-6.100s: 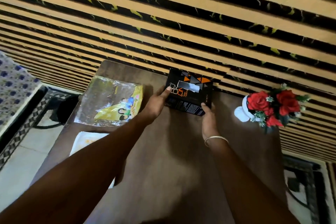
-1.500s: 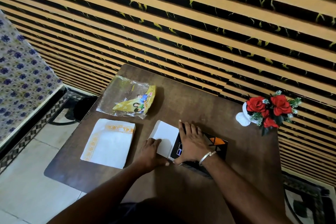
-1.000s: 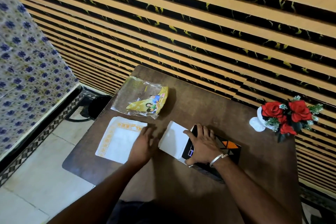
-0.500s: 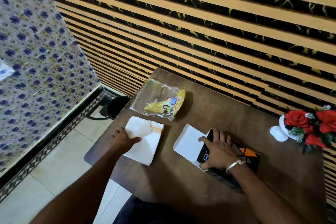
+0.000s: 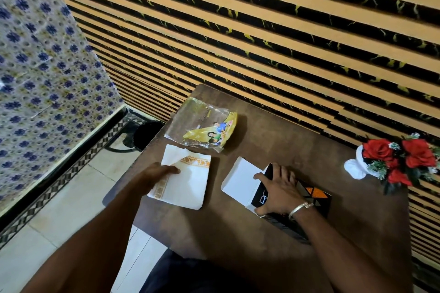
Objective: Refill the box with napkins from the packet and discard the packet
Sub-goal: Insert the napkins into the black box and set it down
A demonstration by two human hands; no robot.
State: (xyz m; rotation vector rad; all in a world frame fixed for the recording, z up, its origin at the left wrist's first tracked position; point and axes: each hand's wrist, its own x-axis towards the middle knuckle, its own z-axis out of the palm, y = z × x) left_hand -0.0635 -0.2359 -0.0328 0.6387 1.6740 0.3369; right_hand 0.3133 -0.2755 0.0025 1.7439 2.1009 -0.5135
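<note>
**Left hand on the napkin pile, right hand pressing the box**

On the dark wooden table [image 5: 273, 140] the person's left hand [image 5: 152, 175] lies on the stack of white napkins [image 5: 188, 183], which have an orange patterned border. The fingers reach across the stack's left side, and the top sheet's far corner is folded up beside them; whether the fingers pinch that sheet or only rest on it cannot be told.

The right hand [image 5: 277, 191], with a metal bangle [image 5: 300, 207] at the wrist, is spread flat and open over the black box [image 5: 314, 197] (orange triangles show on its lid). The box lies on its side near the table's front edge, and a white flap or inner sleeve [image 5: 240, 181] sticks out of its left end, flat on the tabletop, just right of the napkins but not touching them.

The packet [image 5: 204, 129], clear plastic with a yellow printed end, lies flattened behind the napkins, near the striped wall [image 5: 262, 31]. No hand touches it.

At the right edge of the table stands a white vase of red flowers [image 5: 390, 162], well apart from the box. A dark bin [image 5: 145, 133] sits on the floor past the table's left edge.
</note>
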